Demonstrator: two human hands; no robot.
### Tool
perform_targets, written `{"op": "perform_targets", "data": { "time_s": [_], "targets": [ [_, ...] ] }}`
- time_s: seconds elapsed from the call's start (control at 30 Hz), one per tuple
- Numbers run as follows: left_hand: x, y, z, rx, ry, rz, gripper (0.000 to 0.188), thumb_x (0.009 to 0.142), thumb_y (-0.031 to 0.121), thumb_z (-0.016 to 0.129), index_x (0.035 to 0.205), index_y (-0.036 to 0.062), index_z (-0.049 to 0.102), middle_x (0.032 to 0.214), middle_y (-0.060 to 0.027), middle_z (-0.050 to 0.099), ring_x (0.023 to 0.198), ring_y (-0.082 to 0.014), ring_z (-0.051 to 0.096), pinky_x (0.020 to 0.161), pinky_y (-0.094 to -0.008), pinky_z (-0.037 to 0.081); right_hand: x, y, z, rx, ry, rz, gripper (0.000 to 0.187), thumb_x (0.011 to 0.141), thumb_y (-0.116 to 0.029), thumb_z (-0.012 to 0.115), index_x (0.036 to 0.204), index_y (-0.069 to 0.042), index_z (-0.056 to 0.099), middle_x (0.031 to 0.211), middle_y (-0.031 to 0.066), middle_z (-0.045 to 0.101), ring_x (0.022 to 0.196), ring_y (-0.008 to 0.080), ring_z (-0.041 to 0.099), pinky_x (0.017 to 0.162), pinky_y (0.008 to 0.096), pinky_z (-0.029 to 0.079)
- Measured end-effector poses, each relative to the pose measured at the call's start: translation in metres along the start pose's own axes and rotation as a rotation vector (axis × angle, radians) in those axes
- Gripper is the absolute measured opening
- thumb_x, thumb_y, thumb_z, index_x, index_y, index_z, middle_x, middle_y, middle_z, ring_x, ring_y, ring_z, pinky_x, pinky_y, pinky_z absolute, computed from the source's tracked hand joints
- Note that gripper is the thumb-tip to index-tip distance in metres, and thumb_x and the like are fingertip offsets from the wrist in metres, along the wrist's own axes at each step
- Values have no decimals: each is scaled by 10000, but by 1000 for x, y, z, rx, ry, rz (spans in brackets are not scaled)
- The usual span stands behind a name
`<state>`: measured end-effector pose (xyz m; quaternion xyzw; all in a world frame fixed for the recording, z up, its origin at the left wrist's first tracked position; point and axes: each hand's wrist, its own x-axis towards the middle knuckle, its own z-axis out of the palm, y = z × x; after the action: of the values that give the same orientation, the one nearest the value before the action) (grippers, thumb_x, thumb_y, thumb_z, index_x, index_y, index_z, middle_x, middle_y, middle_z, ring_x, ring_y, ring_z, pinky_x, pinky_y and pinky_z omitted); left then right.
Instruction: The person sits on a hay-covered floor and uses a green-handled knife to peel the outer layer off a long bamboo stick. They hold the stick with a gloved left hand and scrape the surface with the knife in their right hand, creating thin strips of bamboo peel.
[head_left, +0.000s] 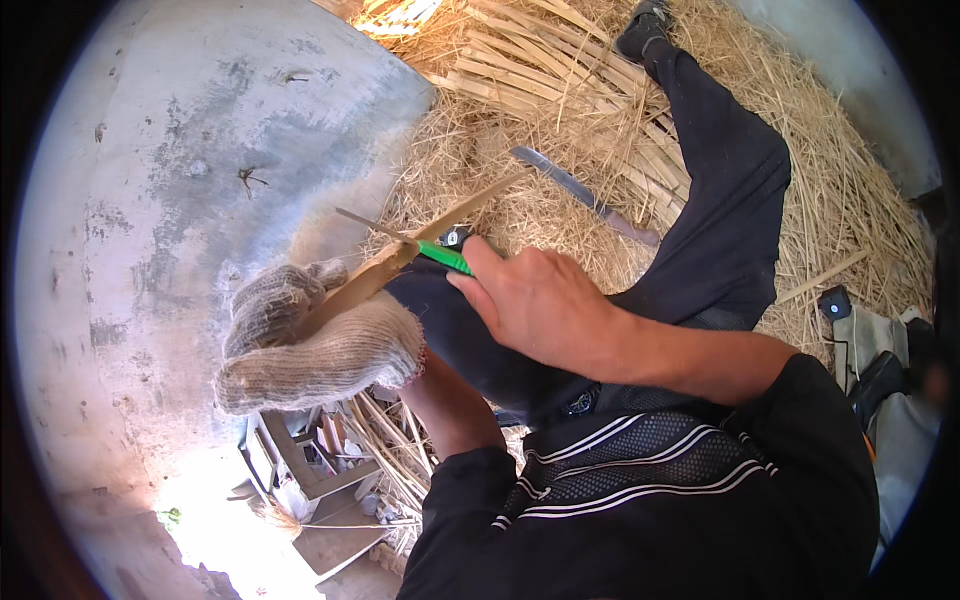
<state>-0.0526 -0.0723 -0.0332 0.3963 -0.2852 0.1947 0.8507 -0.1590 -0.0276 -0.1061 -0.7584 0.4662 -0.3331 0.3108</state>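
My left hand (335, 345), in a thick knitted grey-white glove, is closed round the lower end of a pale split wood or bamboo strip (455, 215). The strip slants up and away to the right. In my bare right hand (545, 305) is a knife with a bright green handle (443, 256). Its narrow dark blade (370, 222) crosses the strip just beyond the glove and touches it. My fingers wrap the handle and hide its rear end.
A larger knife (565, 183) lies on straw ahead, near my outstretched leg (725, 170). Long split strips (540, 60) are heaped at the far side. A stained pale wall (200, 150) rises on the left. Lower left stands a wooden frame (285, 455) among scraps.
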Motion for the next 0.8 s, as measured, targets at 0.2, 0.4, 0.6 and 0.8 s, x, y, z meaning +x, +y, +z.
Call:
{"op": "perform_targets", "data": {
  "time_s": [0.2, 0.4, 0.6, 0.8],
  "targets": [
    [8, -9, -3, -13, -268, 192, 580, 980, 582, 349, 674, 105, 469, 583, -38, 478, 464, -134, 489, 379, -245, 415, 4, 123, 37, -227, -152, 136, 303, 978, -231, 487, 930, 58, 565, 708, 267, 621, 654, 436, 640, 628, 504, 520],
    [23, -23, -7, 63, -221, 215, 575, 969, 605, 354, 687, 116, 460, 603, -27, 463, 476, -126, 480, 395, -258, 410, -7, 60, 14, -67, -69, 201, 308, 983, -246, 498, 922, 55, 518, 612, 269, 582, 600, 467, 607, 545, 509, 494],
    [19, -19, -13, 68, -164, 263, 582, 950, 630, 401, 668, 122, 439, 609, -24, 438, 483, -146, 461, 412, -275, 373, 4, 3, -31, 242, -70, 54, 282, 982, -235, 499, 900, 35, 509, 602, 221, 607, 565, 417, 637, 516, 464, 528],
    [14, -18, -11, -5, -218, 225, 590, 943, 626, 427, 655, 111, 433, 586, -30, 439, 477, -153, 457, 407, -273, 359, 6, 5, 4, 134, 7, 17, 258, 957, -231, 564, 876, -3, 472, 516, 237, 528, 494, 444, 572, 435, 494, 461]
  ]
}}
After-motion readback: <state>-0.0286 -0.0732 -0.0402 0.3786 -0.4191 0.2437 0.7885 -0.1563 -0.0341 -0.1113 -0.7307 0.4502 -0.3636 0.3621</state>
